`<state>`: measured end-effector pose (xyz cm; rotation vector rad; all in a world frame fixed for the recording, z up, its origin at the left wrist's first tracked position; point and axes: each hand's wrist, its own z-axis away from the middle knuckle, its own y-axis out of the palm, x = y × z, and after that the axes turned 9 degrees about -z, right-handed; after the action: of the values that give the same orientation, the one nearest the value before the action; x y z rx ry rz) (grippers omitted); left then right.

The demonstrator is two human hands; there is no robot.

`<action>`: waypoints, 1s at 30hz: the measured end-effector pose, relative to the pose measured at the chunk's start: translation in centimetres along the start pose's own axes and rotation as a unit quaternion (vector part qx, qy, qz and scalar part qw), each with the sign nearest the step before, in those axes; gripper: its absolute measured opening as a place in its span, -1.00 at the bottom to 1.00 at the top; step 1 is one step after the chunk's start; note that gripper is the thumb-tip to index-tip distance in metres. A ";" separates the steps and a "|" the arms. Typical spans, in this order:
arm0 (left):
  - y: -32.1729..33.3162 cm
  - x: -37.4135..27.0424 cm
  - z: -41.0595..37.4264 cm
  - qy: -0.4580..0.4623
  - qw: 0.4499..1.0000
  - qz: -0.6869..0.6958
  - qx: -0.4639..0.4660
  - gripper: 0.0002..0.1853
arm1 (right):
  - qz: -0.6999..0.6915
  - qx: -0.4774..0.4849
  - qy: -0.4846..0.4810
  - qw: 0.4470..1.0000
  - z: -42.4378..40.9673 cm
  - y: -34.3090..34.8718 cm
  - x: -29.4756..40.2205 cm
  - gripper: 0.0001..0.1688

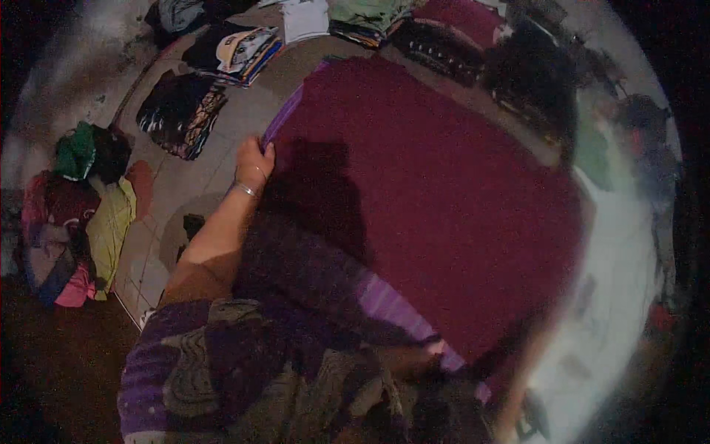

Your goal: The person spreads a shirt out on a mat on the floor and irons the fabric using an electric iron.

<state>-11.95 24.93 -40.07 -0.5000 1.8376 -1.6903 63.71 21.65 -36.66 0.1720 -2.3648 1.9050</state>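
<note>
A broad maroon cloth (444,183) with a purple striped border stretches out in front of me, its near side folded or turned towards my body. My left hand (255,164), with a thin bracelet at the wrist, pinches the cloth's left edge. Low at the right, my right hand (435,351) is at the near purple edge, partly in shadow, and appears to grip the border there. A dark shadow falls over the middle of the cloth.
Folded dark garments (180,114) lie on the tiled floor (222,116) to the left. Beyond them sits a stack of folded clothes (247,55), beside a white cloth (306,21) and a green garment pile (369,19). Loose clothes (111,227) heap at far left.
</note>
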 end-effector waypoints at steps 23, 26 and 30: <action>2.3 8.4 4.5 0.105 0.986 0.054 0.121 -0.51 | -0.025 0.095 0.437 0.894 19.2 0.0 -9.8 -0.44; -0.1 7.8 5.4 0.110 0.911 -0.030 0.396 -0.49 | -0.050 0.074 0.455 0.886 19.3 0.0 -10.1 -0.45; -5.3 5.2 7.7 0.102 0.903 0.016 0.417 -0.56 | -0.081 0.053 0.474 0.875 20.4 0.7 -11.5 -0.45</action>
<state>-11.57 15.09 -35.87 0.0765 1.0483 -2.3423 74.84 2.15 -43.36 -0.4469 -1.5212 1.5045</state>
